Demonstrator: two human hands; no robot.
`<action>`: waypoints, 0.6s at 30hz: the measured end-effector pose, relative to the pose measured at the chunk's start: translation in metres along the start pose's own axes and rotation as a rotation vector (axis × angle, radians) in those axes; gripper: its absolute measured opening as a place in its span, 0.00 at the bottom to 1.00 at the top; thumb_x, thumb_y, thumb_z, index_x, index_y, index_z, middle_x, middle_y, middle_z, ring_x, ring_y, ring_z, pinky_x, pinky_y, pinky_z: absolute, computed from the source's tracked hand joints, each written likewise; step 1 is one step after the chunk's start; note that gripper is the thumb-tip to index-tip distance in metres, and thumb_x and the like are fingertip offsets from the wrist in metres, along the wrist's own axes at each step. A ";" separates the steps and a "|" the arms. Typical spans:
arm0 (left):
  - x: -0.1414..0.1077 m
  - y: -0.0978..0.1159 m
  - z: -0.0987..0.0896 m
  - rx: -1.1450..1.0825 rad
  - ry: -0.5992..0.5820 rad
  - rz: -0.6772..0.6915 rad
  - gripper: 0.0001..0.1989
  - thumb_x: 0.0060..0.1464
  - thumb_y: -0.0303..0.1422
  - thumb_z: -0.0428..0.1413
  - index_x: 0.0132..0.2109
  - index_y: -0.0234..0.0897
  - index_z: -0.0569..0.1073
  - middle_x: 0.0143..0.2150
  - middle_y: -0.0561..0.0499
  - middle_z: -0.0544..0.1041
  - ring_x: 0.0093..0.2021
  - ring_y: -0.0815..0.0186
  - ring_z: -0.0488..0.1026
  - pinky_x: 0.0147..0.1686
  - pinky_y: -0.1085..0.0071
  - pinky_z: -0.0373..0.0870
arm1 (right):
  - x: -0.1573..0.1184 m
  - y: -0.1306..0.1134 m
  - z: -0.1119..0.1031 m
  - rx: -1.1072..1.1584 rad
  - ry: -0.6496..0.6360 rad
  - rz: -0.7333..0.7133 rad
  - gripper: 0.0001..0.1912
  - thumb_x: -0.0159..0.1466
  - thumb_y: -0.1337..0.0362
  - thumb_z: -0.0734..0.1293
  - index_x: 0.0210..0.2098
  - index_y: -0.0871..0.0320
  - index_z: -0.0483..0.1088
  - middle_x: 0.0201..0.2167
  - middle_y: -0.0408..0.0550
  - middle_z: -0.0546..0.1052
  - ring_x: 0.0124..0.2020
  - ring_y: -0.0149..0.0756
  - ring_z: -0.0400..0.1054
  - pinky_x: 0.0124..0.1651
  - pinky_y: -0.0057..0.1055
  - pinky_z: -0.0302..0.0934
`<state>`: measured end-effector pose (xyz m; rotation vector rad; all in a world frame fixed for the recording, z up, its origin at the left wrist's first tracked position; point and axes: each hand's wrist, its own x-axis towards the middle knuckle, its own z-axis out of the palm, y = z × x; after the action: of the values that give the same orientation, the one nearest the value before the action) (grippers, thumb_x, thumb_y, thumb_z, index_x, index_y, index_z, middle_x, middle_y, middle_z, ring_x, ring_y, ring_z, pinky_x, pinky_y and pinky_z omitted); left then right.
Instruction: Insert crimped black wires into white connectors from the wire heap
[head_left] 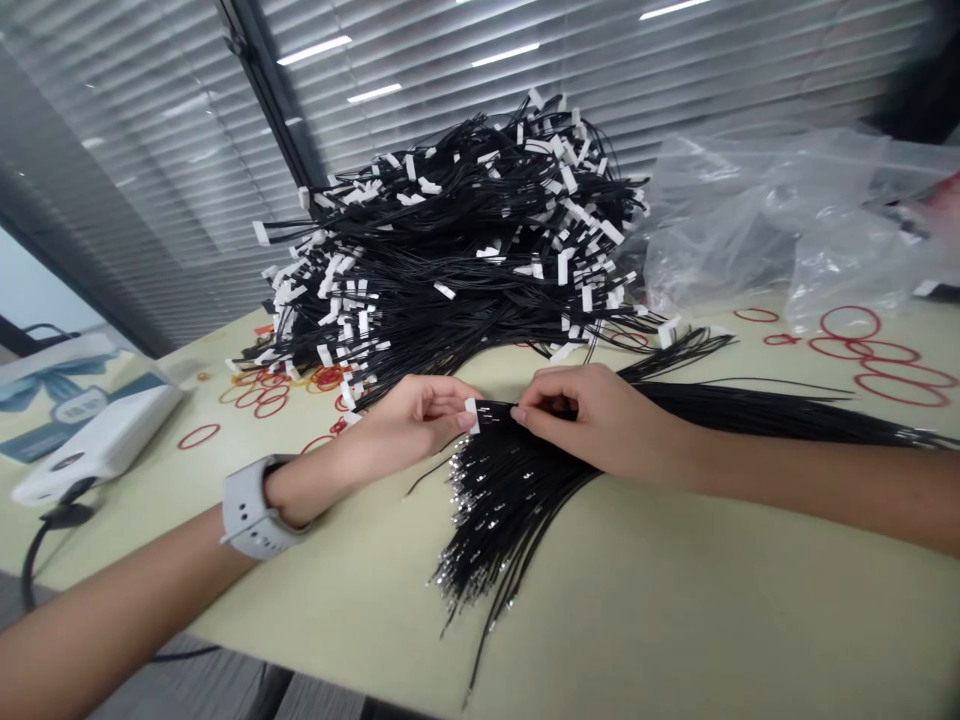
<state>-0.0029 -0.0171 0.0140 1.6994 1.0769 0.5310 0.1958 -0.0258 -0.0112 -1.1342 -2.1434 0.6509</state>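
Between the thumb and fingers of my left hand (420,415) is a small white connector (472,414). My right hand (577,408) is pinched on a thin black wire just right of that connector. Beneath both hands a thick bundle of black wires (517,500) fans out on the table, bare silvery terminals (461,480) at its left ends. The bundle runs on to the right under my right forearm. Behind my hands rises a big pile of black cables (465,270) with white connectors on their ends.
Red rubber bands (881,350) lie at the right, more bands (262,392) at the left. Clear plastic bags (765,220) stand at the back right. A white device (101,440) with a black cable and a blue-and-white box (71,395) sit at the left. Window blinds (450,60) border the table's back.
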 end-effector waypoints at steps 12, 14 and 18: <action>0.001 -0.001 -0.001 0.062 -0.033 0.064 0.05 0.52 0.27 0.52 0.36 0.29 0.69 0.27 0.53 0.70 0.26 0.75 0.64 0.24 0.79 0.58 | 0.001 0.000 0.000 0.009 -0.004 -0.031 0.10 0.57 0.64 0.61 0.21 0.60 0.67 0.18 0.37 0.65 0.20 0.21 0.55 0.23 0.23 0.48; 0.000 -0.001 -0.001 0.108 -0.034 0.101 0.05 0.52 0.28 0.52 0.36 0.29 0.70 0.27 0.53 0.69 0.26 0.75 0.63 0.25 0.79 0.58 | 0.000 0.000 0.000 0.017 -0.001 -0.046 0.10 0.57 0.64 0.61 0.21 0.60 0.67 0.18 0.37 0.66 0.21 0.21 0.55 0.23 0.22 0.49; 0.000 -0.002 -0.002 0.171 -0.048 0.125 0.07 0.53 0.30 0.52 0.36 0.30 0.70 0.27 0.52 0.70 0.26 0.74 0.63 0.25 0.78 0.58 | 0.000 0.000 0.001 0.020 0.016 -0.094 0.09 0.57 0.65 0.61 0.22 0.60 0.67 0.18 0.37 0.65 0.21 0.20 0.56 0.24 0.22 0.49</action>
<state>-0.0048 -0.0164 0.0132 1.9291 1.0101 0.4860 0.1951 -0.0266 -0.0117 -1.0183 -2.1579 0.6175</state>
